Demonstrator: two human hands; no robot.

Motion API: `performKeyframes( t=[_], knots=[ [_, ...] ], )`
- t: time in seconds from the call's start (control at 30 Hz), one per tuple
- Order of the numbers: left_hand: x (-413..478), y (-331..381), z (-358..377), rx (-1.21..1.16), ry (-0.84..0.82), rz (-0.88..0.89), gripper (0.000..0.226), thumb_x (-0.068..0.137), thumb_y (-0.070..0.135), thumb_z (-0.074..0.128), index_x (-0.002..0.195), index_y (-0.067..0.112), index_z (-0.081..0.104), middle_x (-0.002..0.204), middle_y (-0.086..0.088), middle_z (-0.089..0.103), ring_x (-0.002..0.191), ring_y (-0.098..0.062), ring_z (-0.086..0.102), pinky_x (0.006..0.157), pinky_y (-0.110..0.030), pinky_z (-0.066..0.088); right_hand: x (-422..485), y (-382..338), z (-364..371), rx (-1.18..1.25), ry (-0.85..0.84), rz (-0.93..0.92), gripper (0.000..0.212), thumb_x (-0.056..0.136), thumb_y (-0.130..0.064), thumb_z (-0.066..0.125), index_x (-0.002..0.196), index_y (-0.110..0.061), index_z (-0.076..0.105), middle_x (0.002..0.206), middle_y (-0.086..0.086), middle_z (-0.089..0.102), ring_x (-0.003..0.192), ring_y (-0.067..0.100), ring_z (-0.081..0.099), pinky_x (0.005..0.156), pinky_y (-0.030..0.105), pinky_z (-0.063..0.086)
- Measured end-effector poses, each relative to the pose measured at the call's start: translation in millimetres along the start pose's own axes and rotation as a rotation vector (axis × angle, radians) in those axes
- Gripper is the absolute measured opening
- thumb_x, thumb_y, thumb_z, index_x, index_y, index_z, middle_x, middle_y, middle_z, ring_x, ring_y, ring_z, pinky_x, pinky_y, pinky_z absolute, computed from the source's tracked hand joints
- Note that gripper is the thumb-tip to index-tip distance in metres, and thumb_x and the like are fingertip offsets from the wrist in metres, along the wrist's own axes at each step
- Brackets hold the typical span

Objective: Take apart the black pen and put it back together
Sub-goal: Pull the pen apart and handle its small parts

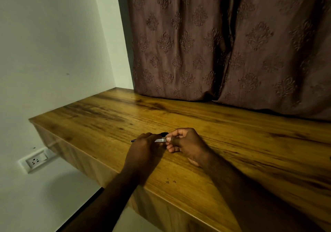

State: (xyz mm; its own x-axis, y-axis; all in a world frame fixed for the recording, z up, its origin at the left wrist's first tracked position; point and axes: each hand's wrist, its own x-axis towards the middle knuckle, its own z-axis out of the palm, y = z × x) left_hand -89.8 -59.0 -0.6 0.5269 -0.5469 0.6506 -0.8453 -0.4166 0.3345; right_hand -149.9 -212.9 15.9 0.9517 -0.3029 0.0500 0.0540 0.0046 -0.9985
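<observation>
Your right hand's fingertips pinch the silvery end of the black pen, thumb and forefinger closed on it, the other fingers curled under. Your left hand wraps the pen's middle, knuckles up, fingers closed around the barrel so that only its thin tip pokes out to the left and a dark bit shows above. Your right hand rests its heel on the wooden desk. Both forearms reach in from the near edge of the desk. The pen lies level just above the desk's middle, well short of the patterned brown curtain hanging at the desk's far edge.
</observation>
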Motion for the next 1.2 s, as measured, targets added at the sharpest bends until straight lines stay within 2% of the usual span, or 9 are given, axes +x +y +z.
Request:
performKeyframes(
  t=[0.13, 0.37, 0.53, 0.67, 0.8, 0.97, 1.2],
  knots=[
    [0.7, -0.2, 0.6, -0.019, -0.017, -0.010, 0.031, 0.089, 0.040, 0.055, 0.117, 0.030, 0.064, 0.087, 0.006, 0.070, 0.074, -0.008, 0.062, 0.063, -0.035, 0.052, -0.3, -0.9, -0.1, -0.007, -0.007, 0.008, 0.013, 0.091, 0.000, 0.060, 0.099, 0.009, 0.063, 0.081, 0.020, 0.065, 0.060, 0.017, 0.061, 0.055, 0.023, 0.056],
    [0.7, 0.0, 0.2, -0.045, -0.036, -0.037, 0.034, 0.088, 0.036, 0.056, 0.120, 0.028, 0.063, 0.093, 0.004, 0.071, 0.077, -0.010, 0.065, 0.066, -0.037, 0.054, 1.7, -5.6, 0.8, 0.091, -0.004, 0.083, 0.039, 0.100, -0.026, 0.049, 0.106, 0.010, 0.061, 0.079, 0.020, 0.063, 0.061, 0.022, 0.062, 0.055, 0.025, 0.055],
    [0.5, -1.7, 1.7, -0.056, -0.036, -0.041, 0.031, 0.090, 0.033, 0.058, 0.120, 0.028, 0.064, 0.093, 0.004, 0.071, 0.078, -0.011, 0.065, 0.067, -0.037, 0.053, 2.6, -5.5, -1.2, 0.138, -0.012, 0.103, 0.039, 0.100, -0.030, 0.048, 0.102, 0.006, 0.062, 0.080, 0.021, 0.065, 0.062, 0.023, 0.064, 0.057, 0.028, 0.056],
    [0.3, -4.9, 4.6, -0.061, -0.010, -0.070, 0.027, 0.089, 0.037, 0.058, 0.113, 0.027, 0.066, 0.090, 0.006, 0.071, 0.075, -0.007, 0.065, 0.065, -0.036, 0.053, 2.7, -6.1, -4.1, 0.182, -0.017, 0.116, 0.038, 0.100, -0.027, 0.049, 0.105, 0.008, 0.062, 0.078, 0.020, 0.066, 0.062, 0.022, 0.065, 0.055, 0.026, 0.057],
    [-0.2, -8.2, 8.2, -0.116, 0.015, -0.129, 0.023, 0.089, 0.045, 0.059, 0.104, 0.031, 0.067, 0.085, 0.009, 0.070, 0.072, -0.002, 0.064, 0.063, -0.036, 0.053, 1.5, -7.0, -6.6, 0.215, -0.044, 0.119, 0.031, 0.097, -0.016, 0.056, 0.112, 0.011, 0.060, 0.080, 0.018, 0.064, 0.066, 0.022, 0.063, 0.058, 0.025, 0.057],
    [-0.8, -10.9, 10.0, -0.118, 0.067, -0.143, 0.033, 0.087, 0.059, 0.050, 0.091, 0.030, 0.065, 0.070, 0.011, 0.063, 0.062, -0.003, 0.060, 0.055, -0.034, 0.049, -0.1, -7.4, -9.8, 0.202, -0.064, 0.113, 0.022, 0.093, -0.003, 0.058, 0.109, 0.012, 0.060, 0.081, 0.020, 0.063, 0.065, 0.021, 0.062, 0.057, 0.025, 0.056],
    [-1.0, -11.5, 10.5, -0.134, 0.056, -0.139, 0.027, 0.090, 0.055, 0.052, 0.090, 0.030, 0.065, 0.069, 0.009, 0.064, 0.061, -0.005, 0.060, 0.053, -0.037, 0.049, 0.7, -4.3, -9.2, 0.148, -0.033, 0.095, 0.022, 0.092, -0.003, 0.059, 0.107, 0.014, 0.059, 0.077, 0.019, 0.064, 0.062, 0.022, 0.062, 0.056, 0.025, 0.056]
  ],
)
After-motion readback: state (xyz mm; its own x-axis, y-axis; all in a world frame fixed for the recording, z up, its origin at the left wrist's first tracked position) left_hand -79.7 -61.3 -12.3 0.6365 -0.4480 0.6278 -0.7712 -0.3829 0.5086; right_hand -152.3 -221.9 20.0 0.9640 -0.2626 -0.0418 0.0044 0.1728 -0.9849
